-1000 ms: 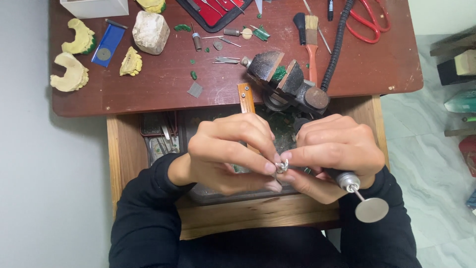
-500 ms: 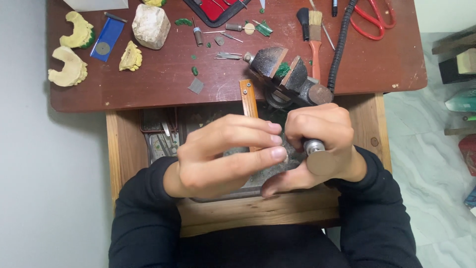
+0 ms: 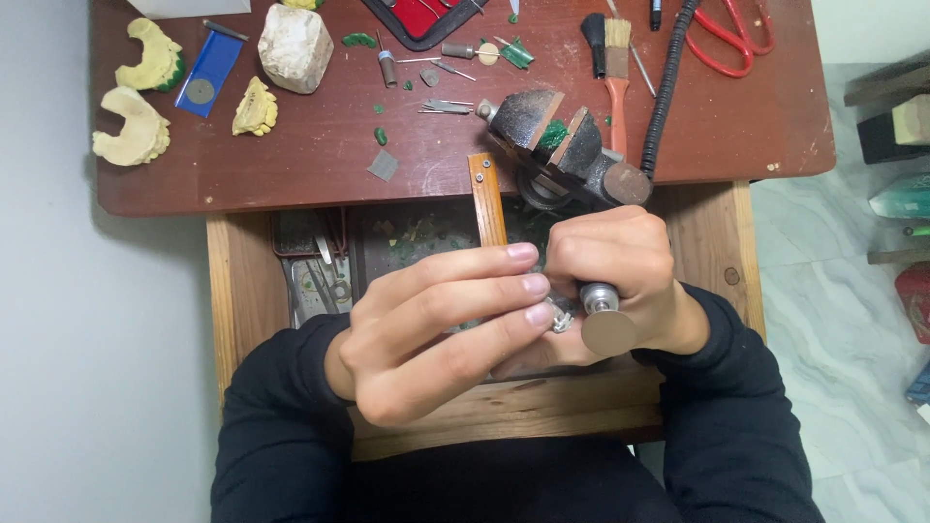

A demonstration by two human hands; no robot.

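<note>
My left hand (image 3: 436,334) pinches a small silver ring-like piece (image 3: 560,317) between its fingertips, over an open wooden drawer (image 3: 232,310). My right hand (image 3: 620,281) is wrapped around a rotary handpiece (image 3: 598,296) whose flat round disc (image 3: 608,332) sits right beside the silver piece. The black flexible shaft (image 3: 668,87) of the tool runs up across the desk. Both hands touch at the fingertips. Most of the handpiece body is hidden inside my fist.
A small bench vise (image 3: 557,145) and a wooden bench pin (image 3: 487,199) sit at the red-brown desk's (image 3: 291,165) front edge. Yellow plaster moulds (image 3: 131,126), a white stone block (image 3: 295,46), a blue card (image 3: 205,73), brushes (image 3: 617,68) and red scissors (image 3: 727,39) lie further back.
My right hand turned the handpiece, so the disc moved from the far right in toward the silver piece. My left fingers stretched out flatter over it.
</note>
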